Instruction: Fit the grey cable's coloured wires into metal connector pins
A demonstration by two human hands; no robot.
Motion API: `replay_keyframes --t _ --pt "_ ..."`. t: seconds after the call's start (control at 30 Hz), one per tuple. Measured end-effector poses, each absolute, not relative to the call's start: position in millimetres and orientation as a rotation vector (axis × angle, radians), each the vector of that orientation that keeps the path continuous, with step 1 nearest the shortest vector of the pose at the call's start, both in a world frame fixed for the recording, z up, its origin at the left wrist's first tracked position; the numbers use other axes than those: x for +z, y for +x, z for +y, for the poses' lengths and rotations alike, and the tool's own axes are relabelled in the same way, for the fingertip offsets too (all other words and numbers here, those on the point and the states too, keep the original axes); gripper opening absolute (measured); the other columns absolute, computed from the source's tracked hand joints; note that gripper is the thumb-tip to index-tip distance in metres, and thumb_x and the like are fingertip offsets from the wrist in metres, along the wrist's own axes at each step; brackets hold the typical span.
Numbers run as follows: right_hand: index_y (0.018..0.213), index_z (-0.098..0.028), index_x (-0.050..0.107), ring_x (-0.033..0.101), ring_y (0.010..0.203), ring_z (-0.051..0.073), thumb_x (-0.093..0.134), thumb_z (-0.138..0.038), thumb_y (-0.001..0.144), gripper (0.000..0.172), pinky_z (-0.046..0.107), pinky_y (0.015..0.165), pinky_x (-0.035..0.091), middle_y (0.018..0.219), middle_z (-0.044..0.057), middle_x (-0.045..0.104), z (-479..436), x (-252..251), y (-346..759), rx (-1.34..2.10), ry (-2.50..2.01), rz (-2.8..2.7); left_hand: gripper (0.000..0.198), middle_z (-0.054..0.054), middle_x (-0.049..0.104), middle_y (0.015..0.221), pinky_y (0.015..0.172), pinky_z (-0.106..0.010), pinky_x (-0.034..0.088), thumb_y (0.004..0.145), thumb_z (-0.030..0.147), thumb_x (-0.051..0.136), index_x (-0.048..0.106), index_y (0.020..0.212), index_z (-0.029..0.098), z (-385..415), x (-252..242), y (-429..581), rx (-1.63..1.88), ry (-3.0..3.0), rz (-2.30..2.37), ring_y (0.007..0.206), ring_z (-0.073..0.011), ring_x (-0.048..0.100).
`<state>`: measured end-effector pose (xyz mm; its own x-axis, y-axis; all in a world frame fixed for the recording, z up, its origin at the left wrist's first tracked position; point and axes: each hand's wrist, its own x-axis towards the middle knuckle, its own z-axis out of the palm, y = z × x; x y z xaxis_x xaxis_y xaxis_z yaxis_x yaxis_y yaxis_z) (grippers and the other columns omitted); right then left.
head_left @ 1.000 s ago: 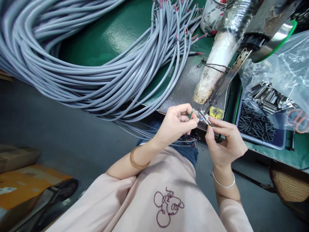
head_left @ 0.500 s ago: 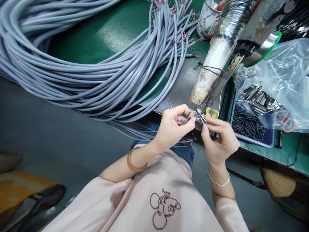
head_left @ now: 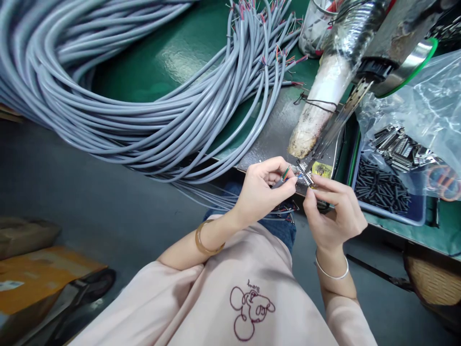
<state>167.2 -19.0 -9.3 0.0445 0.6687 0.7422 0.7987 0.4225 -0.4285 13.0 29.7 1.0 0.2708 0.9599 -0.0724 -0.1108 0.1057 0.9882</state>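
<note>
My left hand [head_left: 264,187] is closed, pinching the end of a grey cable whose thin green, orange and blue wires [head_left: 285,174] fan out between thumb and forefinger. Right beside those fingertips sits a small metal connector [head_left: 305,173] with a row of pins, and some wires reach toward it. My right hand [head_left: 334,206] has thumb and forefinger at the connector's near end, gripping it. Just above the connector is the lower end of a thin, streaked metal piece [head_left: 326,137]; whether they touch I cannot tell.
Many grey cables [head_left: 173,115] with stripped ends loop over the green table [head_left: 144,79]. A white tube wrapped in plastic [head_left: 317,105] slants down near my hands. On the right, a blue tray [head_left: 405,219] holds black sleeves [head_left: 382,187]; metal connectors [head_left: 399,146] lie in a clear bag [head_left: 428,96].
The whole view has shifted slightly, so the table's things appear farther right. Both hands stay at the connector, with the left still on the wires.
</note>
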Motion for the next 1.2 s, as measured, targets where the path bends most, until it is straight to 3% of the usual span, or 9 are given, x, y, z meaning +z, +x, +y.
replay_keyframes --t 0.27,0.37,0.47,0.57,0.67,0.77,0.87,1.0,1.2 --pt "0.09 -0.024 0.065 0.078 0.085 0.015 0.08 -0.012 0.08 0.022 0.024 0.075 0.064 0.102 0.0 0.081 -25.2 -20.4 172.3 -0.335 -1.276 -1.789 0.021 0.002 0.058 0.07 0.046 -0.017 0.04 0.083 0.025 0.071 0.056 0.073 0.015 26.9 -8.7 10.9 0.911 1.103 0.935 0.047 -0.0029 0.047" --pt "0.089 -0.025 0.065 0.078 0.082 0.014 0.08 -0.01 0.08 0.023 0.024 0.073 0.064 0.099 0.0 0.081 -28.9 -16.6 171.3 -0.327 -1.298 -1.758 0.017 0.003 0.058 0.068 0.048 -0.017 0.042 0.083 0.026 0.073 0.059 0.081 0.015 23.4 -9.4 8.1 0.903 1.056 0.893 0.048 -0.0036 0.05" --pt "0.087 -0.024 0.066 0.077 0.083 0.015 0.078 -0.01 0.081 0.019 0.027 0.074 0.064 0.095 0.0 0.08 -32.5 -11.1 170.0 -0.155 -1.353 -1.644 0.022 0.003 0.061 0.069 0.052 -0.018 0.046 0.083 0.029 0.074 0.059 0.094 0.018 20.5 -11.4 3.1 0.907 0.89 0.751 0.05 -0.0058 0.056" --pt "0.086 -0.022 0.067 0.077 0.085 0.017 0.076 -0.013 0.083 0.013 0.029 0.072 0.064 0.091 0.002 0.078 -35.5 -7.3 171.1 0.136 -1.442 -1.499 0.023 0.001 0.063 0.067 0.053 -0.02 0.047 0.083 0.032 0.074 0.058 0.088 0.017 18.8 -14.5 -1.6 0.825 0.775 0.602 0.051 -0.0083 0.059" --pt "0.088 -0.021 0.068 0.074 0.067 0.015 0.07 -0.018 0.088 0.004 0.026 0.054 0.058 0.081 0.001 0.076 -41.9 -5.0 176.3 0.122 -1.411 -1.383 0.023 0.001 0.064 0.063 0.052 -0.02 0.044 0.08 0.031 0.077 0.061 0.083 0.015 17.9 -17.5 -3.1 0.774 0.763 0.613 0.05 -0.0072 0.056" --pt "0.085 -0.022 0.071 0.056 0.041 0.011 0.067 -0.022 0.091 0.006 0.025 0.039 0.044 0.059 -0.004 0.064 -53.2 0.0 181.1 -0.08 -1.266 -1.339 0.02 0.001 0.064 0.062 0.05 -0.018 0.041 0.078 0.027 0.078 0.063 0.082 0.014 16.6 -17.9 -2.0 0.787 0.774 0.673 0.049 -0.0053 0.053" --pt "0.094 -0.025 0.077 0.047 0.041 0.009 0.071 -0.023 0.088 0.008 0.025 0.041 0.038 0.055 -0.005 0.056 -62.0 8.6 178.6 -0.163 -1.382 -1.395 0.016 0.002 0.064 0.058 0.052 -0.017 0.044 0.078 0.024 0.077 0.065 0.082 0.014 14.3 -14.3 -0.2 0.787 0.811 0.719 0.049 -0.0054 0.055" --pt "0.12 -0.033 0.074 0.04 0.045 0.006 0.071 -0.021 0.09 0.033 0.022 0.047 0.038 0.061 -0.007 0.06 -60.6 17.0 168.8 0.033 -1.575 -1.651 0.017 0.002 0.065 0.059 0.055 -0.017 0.05 0.077 0.022 0.077 0.064 0.082 0.013 10.9 -8.4 1.7 0.775 0.847 0.738 0.05 -0.006 0.059" --pt "0.118 -0.028 0.075 0.046 0.051 0.006 0.069 -0.018 0.091 0.029 0.021 0.053 0.043 0.067 -0.004 0.064 -55.6 19.6 166.5 0.096 -1.575 -1.74 0.015 0.0 0.068 0.068 0.062 -0.017 0.056 0.079 0.021 0.076 0.068 0.087 0.011 8.0 -10.4 2.0 0.776 0.867 0.704 0.06 -0.0079 0.067"
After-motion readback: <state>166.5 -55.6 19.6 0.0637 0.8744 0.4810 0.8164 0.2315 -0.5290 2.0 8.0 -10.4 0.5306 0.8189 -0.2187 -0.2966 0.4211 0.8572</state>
